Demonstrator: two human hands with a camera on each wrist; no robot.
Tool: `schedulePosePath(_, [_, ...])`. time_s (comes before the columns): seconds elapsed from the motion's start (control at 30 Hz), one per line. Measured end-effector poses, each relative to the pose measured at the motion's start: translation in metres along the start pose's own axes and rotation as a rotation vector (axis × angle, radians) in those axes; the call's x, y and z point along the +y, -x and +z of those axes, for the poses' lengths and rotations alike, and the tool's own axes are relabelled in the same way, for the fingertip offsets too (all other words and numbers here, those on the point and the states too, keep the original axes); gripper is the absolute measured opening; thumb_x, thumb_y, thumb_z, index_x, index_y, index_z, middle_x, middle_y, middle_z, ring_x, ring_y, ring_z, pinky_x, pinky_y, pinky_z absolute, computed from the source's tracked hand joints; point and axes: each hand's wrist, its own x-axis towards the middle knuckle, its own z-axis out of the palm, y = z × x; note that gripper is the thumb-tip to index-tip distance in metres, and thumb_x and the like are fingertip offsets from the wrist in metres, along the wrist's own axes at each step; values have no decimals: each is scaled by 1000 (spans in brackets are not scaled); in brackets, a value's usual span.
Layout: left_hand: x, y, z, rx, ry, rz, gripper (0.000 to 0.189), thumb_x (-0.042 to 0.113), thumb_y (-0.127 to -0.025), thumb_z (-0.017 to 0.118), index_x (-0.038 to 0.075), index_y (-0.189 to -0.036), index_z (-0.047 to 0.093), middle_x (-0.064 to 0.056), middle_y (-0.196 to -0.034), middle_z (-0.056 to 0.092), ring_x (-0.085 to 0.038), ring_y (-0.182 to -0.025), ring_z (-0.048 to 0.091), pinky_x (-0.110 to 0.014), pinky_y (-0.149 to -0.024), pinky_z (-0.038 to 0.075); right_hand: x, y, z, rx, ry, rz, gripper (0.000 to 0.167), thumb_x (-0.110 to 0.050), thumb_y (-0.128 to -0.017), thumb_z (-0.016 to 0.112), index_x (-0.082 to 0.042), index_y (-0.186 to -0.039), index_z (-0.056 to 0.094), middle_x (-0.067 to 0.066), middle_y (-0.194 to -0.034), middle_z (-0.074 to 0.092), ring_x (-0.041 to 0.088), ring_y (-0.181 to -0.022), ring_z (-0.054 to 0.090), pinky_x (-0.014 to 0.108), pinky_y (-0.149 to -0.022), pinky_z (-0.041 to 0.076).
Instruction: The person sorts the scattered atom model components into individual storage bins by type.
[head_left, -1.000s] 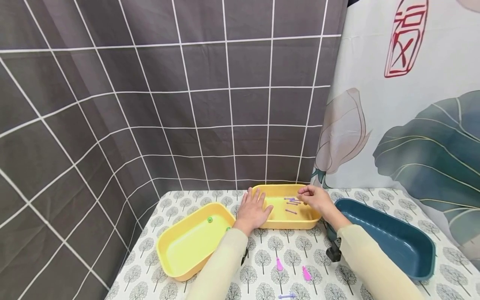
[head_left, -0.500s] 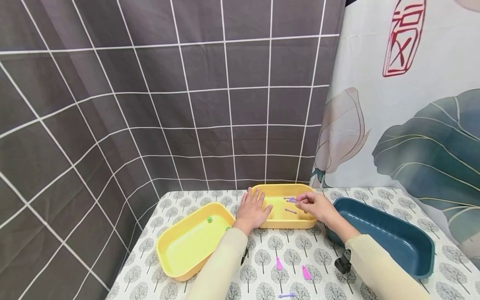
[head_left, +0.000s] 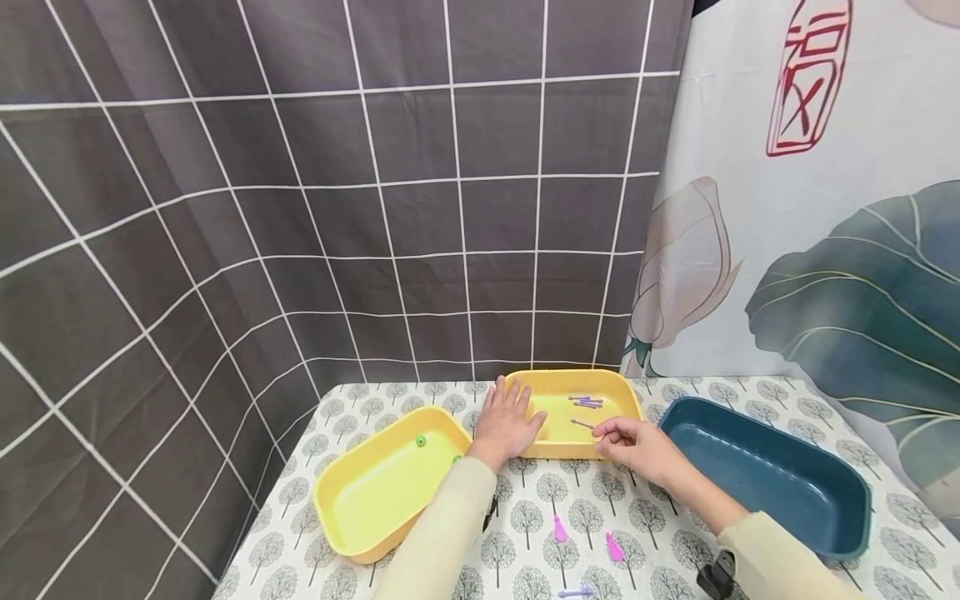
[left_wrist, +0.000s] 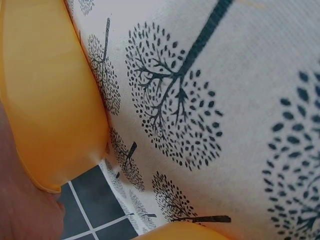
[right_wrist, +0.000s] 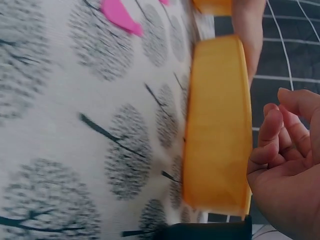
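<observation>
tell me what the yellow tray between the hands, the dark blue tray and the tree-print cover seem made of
Yellow tray: probably moulded plastic, smooth; uniform colour and rounded corners suggest it.
Dark blue tray: likely glossy plastic, given the bright reflections inside; enamelled metal can't be ruled out.
Tree-print cover: seems matte cloth, finely textured close up, though possibly coated.

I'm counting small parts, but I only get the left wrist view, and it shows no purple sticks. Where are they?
Observer: Several purple sticks lie inside the far yellow tray.

Operator: And the right hand?

Observer: The right hand is at that tray's near rim, toward its right end; whether it holds anything, I can't tell.

Operator: Any other small parts outside the trays?

Observer: Yes, two pink pieces lie on the tree-print cloth, on the person's side of that tray.
</observation>
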Motion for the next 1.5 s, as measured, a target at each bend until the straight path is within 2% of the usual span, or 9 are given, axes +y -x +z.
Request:
schedulePosePath(0.23, [0,-1,0,5,3,0,65,53,-107,30,16,-160,31,-5,-169,18,-34,-157,8,-46,-127,7,1,22,10,-55,-38,0,28,-14,-89,76,3,-111,69,4,-89,68,8,-75,62,20,-67,55])
schedulePosePath(0.4, [0,-1,1,2,0,-1,66,55,-107,29,16,-160,31,-5,-169,18,-34,-157,8,-46,-127,7,4,40,17,-105,-76,-77,27,-12,-90,74,5,-110,69,4,-89,68,1,-73,59,19,-63,53])
schedulePosePath(0.53, [0,-2,3,-2,-4,0,66,55,-107,28,17,-161,30,-4,-169,17,-34,-157,7,-46,-127,6,7,53,23,-156,-138,-118,24,-8,-92,71,6,-111,68,2,-89,69,1,-73,60,19,-62,53])
schedulePosePath(0.7, [-1,-2,3,2,-2,-3,66,55,-106,30,17,-160,31,-5,-169,18,-34,-157,8,-46,-127,8,11,67,29,-203,-215,-85,26,-8,-93,70,7,-114,67,-1,-89,68,2,-73,61,20,-64,54])
schedulePosePath(0.87, [0,-1,3,-4,-1,-1,67,56,-106,29,17,-161,30,-5,-169,17,-34,-157,7,-46,-127,6,16,79,37,-246,-256,-90,24,-8,-94,70,7,-112,68,-6,-86,67,1,-70,60,19,-60,52])
schedulePosePath(1.13, [-1,-4,6,-26,-19,-9,66,56,-107,28,19,-162,25,-2,-170,12,-33,-157,4,-44,-127,3,25,91,46,-338,-266,-147,22,-10,-94,70,5,-110,70,-11,-87,67,-3,-72,57,18,-59,51])
schedulePosePath(1.27, [-2,-5,8,-11,-20,-8,66,55,-107,28,18,-161,28,-3,-170,14,-33,-157,5,-45,-127,5,29,93,49,-391,-252,-181,20,-9,-95,69,4,-109,70,-11,-86,68,-4,-74,58,19,-61,52])
schedulePosePath(1.5, [-1,-3,5,-10,-19,-5,66,56,-107,27,18,-161,28,-3,-170,15,-33,-157,6,-45,-127,6,31,96,54,-431,-208,-218,15,-8,-94,70,-2,-108,73,-15,-86,64,-7,-74,55,18,-63,52])
